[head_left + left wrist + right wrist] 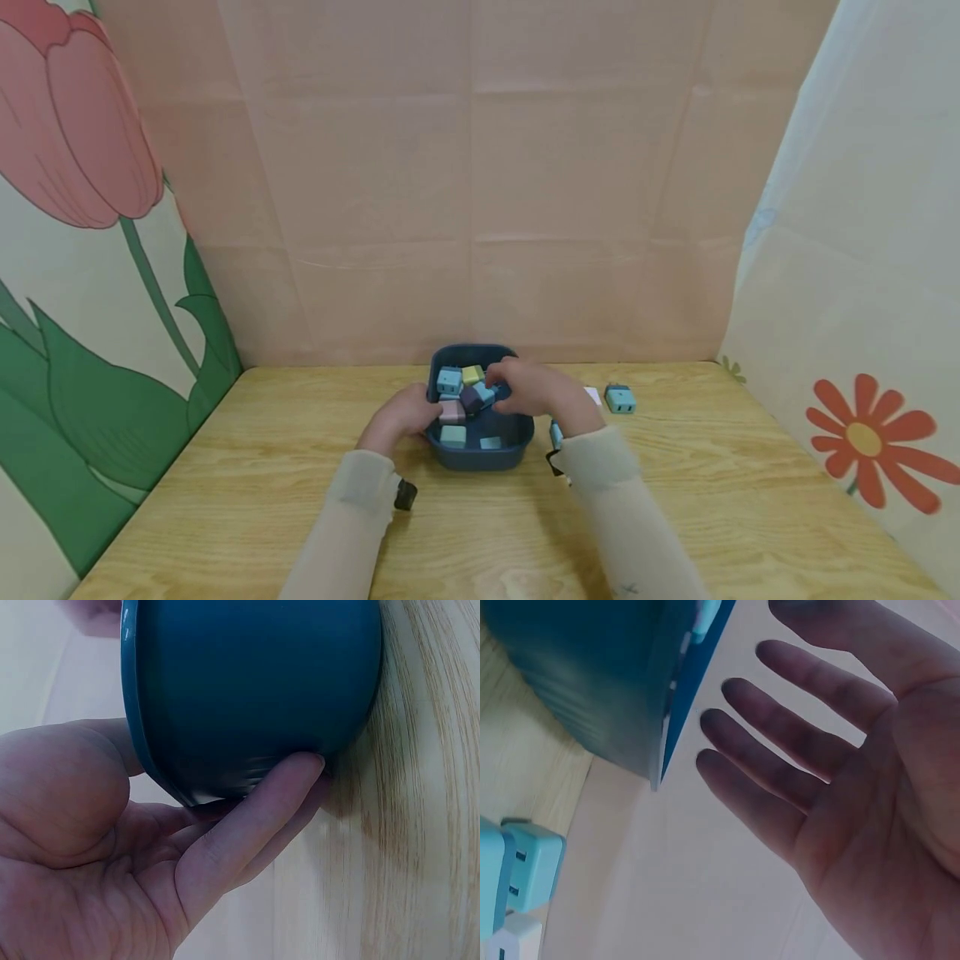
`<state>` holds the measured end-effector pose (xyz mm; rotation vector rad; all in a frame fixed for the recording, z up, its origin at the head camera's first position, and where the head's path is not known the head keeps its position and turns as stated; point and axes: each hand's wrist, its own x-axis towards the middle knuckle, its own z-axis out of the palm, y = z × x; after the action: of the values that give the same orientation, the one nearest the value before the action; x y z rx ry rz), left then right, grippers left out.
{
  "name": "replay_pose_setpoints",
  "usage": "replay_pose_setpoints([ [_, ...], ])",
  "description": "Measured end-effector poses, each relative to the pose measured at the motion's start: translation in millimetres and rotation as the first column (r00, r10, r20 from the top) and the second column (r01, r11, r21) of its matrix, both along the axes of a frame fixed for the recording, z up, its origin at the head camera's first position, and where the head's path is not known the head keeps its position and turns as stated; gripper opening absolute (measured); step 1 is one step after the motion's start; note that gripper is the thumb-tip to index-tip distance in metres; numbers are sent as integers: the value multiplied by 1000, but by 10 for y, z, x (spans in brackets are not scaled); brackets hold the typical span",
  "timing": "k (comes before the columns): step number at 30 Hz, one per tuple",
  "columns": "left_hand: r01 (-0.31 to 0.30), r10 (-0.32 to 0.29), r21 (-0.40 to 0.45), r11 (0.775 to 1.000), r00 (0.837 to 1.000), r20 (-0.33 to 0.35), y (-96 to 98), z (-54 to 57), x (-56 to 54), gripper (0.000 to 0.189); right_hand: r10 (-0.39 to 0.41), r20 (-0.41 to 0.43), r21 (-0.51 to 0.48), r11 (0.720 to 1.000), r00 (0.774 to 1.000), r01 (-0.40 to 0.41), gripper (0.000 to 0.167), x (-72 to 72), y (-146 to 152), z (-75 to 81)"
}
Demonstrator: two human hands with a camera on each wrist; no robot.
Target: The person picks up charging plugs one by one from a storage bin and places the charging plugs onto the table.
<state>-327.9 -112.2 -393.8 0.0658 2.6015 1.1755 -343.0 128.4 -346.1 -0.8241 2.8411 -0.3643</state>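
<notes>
A dark blue plastic basin (480,458) stands on the wooden table and holds several charger plugs. Among them are a light blue plug (450,380), a pink plug (452,412), a dark purple plug (471,400) and a pale green plug (453,436). My left hand (405,412) grips the basin's left side, thumb at the rim and fingers against the outer wall in the left wrist view. Over the basin's right side hovers my right hand (528,387); the right wrist view shows its fingers spread and slightly bent, nothing between them.
Right of the basin, a light blue plug (620,399) and a white plug (593,395) lie on the table (247,467). Another blue plug (556,435) is partly behind my right wrist. A pinkish backdrop (480,208) rises at the table's far edge, with flowered sheets at both sides.
</notes>
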Motion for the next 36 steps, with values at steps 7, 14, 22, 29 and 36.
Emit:
replay_pose_setpoints([
  [7,5,-5,9,1000,1000,-3,0,-1,-13,41,-30,144,38,999,989,24,34,49,-120,-22],
  [14,12,-12,6,1000,1000,-9,-5,-3,-8,41,-57,160,98,994,985,42,30,84,-203,-77],
  [22,22,-23,-30,999,999,-33,-10,11,-4,37,-56,160,138,990,985,34,19,91,-293,-130],
  [29,28,-31,-47,999,998,-51,-26,-24,-17,37,-137,148,194,975,980,107,22,162,-364,-139],
  [36,31,-32,-23,999,998,-54,-30,-51,-30,36,-161,138,212,969,977,129,24,205,-418,-174],
])
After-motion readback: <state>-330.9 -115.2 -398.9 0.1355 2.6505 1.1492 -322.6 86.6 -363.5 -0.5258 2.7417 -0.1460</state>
